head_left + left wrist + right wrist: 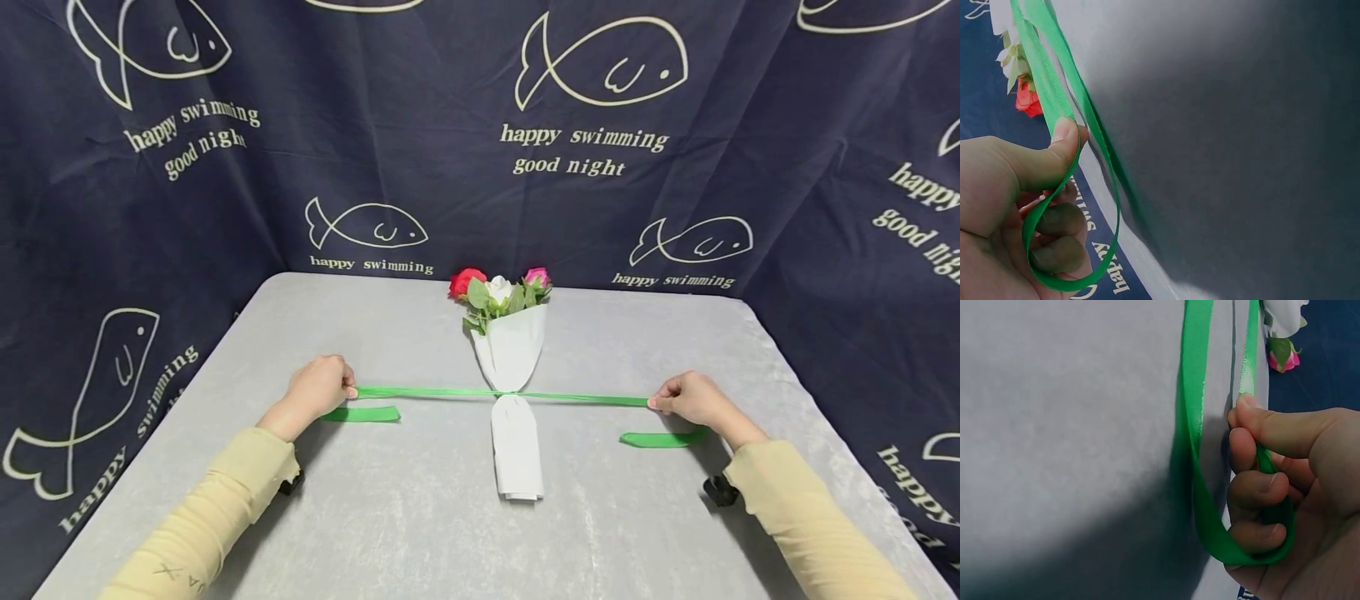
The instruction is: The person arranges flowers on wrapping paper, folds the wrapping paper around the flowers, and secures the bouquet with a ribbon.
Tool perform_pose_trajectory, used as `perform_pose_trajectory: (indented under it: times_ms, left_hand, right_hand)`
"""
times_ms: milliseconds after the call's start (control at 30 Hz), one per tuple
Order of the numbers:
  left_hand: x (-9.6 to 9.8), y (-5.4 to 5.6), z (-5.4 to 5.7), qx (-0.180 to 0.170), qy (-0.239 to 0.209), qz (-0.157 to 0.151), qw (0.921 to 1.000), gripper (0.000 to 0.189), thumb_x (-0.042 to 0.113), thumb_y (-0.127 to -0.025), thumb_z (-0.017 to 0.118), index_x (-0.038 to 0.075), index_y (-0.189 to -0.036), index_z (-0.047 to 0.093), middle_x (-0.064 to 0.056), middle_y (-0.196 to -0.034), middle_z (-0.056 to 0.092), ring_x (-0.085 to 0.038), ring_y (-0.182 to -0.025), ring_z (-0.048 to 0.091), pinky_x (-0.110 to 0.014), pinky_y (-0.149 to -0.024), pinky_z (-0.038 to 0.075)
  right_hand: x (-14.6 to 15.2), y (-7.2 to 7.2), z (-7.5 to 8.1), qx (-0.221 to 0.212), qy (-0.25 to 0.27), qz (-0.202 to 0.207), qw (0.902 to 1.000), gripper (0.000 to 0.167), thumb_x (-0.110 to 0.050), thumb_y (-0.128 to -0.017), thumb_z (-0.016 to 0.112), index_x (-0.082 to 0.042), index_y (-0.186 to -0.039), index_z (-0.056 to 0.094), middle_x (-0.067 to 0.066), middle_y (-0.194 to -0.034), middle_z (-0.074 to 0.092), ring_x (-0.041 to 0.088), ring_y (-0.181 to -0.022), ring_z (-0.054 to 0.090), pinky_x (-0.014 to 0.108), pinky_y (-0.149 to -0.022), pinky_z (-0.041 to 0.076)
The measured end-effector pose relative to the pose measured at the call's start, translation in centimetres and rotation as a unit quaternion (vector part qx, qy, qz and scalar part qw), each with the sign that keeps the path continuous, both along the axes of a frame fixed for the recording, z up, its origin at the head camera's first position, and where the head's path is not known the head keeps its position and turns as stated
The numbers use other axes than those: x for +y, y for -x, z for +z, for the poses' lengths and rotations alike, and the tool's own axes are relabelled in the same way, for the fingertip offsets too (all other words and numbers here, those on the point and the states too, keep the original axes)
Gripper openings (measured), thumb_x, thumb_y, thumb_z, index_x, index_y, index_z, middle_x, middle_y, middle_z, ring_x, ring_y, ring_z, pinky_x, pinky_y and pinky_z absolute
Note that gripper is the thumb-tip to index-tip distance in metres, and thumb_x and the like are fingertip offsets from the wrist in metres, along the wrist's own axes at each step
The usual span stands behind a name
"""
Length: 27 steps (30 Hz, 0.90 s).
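A bouquet wrapped in white paper (517,454) lies mid-table, its red rose (467,282), white flower (499,288) and pink rose (537,277) at the far end. A green ribbon (427,392) runs taut from side to side across the narrow waist of the wrapping. My left hand (318,387) pinches the ribbon left of the bouquet between thumb and forefinger. On the other side, my right hand (690,398) pinches it likewise. Past each grip the ribbon loops round below the fingers, and its loose ends (367,414) trail back toward the bouquet.
The table wears a grey cloth (375,517). Behind and at both sides hangs a dark blue curtain (450,100) printed with fish and lettering. Dark wrist devices (722,490) sit under the sleeves (810,508).
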<state>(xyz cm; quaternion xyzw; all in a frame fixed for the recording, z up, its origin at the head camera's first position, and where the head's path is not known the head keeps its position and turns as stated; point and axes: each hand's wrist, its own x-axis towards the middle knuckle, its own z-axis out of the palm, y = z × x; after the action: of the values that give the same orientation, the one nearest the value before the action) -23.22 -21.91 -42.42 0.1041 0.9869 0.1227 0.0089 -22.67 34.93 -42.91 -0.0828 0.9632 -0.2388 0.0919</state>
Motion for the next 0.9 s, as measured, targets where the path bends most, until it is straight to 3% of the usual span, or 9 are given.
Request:
perform_pose_trajectory:
  times_ms: [400,500,600,733,900]
  left_hand:
    - [0.1,-0.2,0.2,0.014,-0.010,-0.015,0.9997,0.010,0.017,-0.080,0.075,0.013,-0.072,0.070,-0.003,-0.078,0.063,-0.019,-0.070,0.059,-0.038,-0.060,0.049]
    - [0.2,-0.2,0.4,0.016,-0.022,-0.029,0.9992,0.005,0.016,-0.080,0.075,0.012,-0.079,0.074,-0.003,-0.082,0.065,-0.021,-0.074,0.061,-0.039,-0.065,0.051]
    - [0.5,-0.2,0.9,0.018,-0.017,-0.048,0.9986,0.009,0.014,-0.080,0.075,0.010,-0.088,0.075,-0.006,-0.087,0.069,-0.025,-0.081,0.065,-0.043,-0.072,0.052]
    - [1.7,-0.4,1.6,0.040,0.004,-0.069,0.9968,0.019,0.011,-0.078,0.075,0.007,-0.097,0.074,-0.010,-0.093,0.070,-0.031,-0.090,0.064,-0.048,-0.078,0.051]
    - [4.5,-0.5,2.1,0.038,-0.009,-0.103,0.9939,0.022,0.010,-0.080,0.074,0.006,-0.101,0.073,-0.011,-0.099,0.070,-0.034,-0.097,0.061,-0.050,-0.084,0.049]
  right_hand:
    - [-0.2,-0.5,0.1,-0.027,0.027,-0.018,0.9991,0.019,-0.024,-0.087,0.067,-0.006,-0.083,0.070,-0.003,-0.063,0.056,0.013,-0.056,0.047,0.027,-0.052,0.039]
    - [-0.5,-0.6,0.2,-0.001,0.031,-0.007,0.9995,0.019,-0.023,-0.087,0.068,-0.005,-0.092,0.070,0.002,-0.074,0.062,0.015,-0.065,0.053,0.029,-0.058,0.043]
    - [-1.2,-0.7,0.5,0.042,0.029,0.014,0.9986,0.027,-0.020,-0.086,0.069,-0.002,-0.106,0.066,0.012,-0.092,0.067,0.025,-0.080,0.061,0.039,-0.070,0.050]
    - [-2.9,-0.7,1.3,0.092,0.012,0.035,0.9951,0.038,-0.018,-0.083,0.071,-0.001,-0.117,0.062,0.022,-0.113,0.063,0.042,-0.106,0.058,0.055,-0.089,0.045]
    - [-5.8,-0.5,2.1,0.128,-0.005,0.067,0.9895,0.037,-0.019,-0.083,0.071,-0.007,-0.117,0.064,0.018,-0.121,0.062,0.042,-0.111,0.055,0.056,-0.092,0.043]
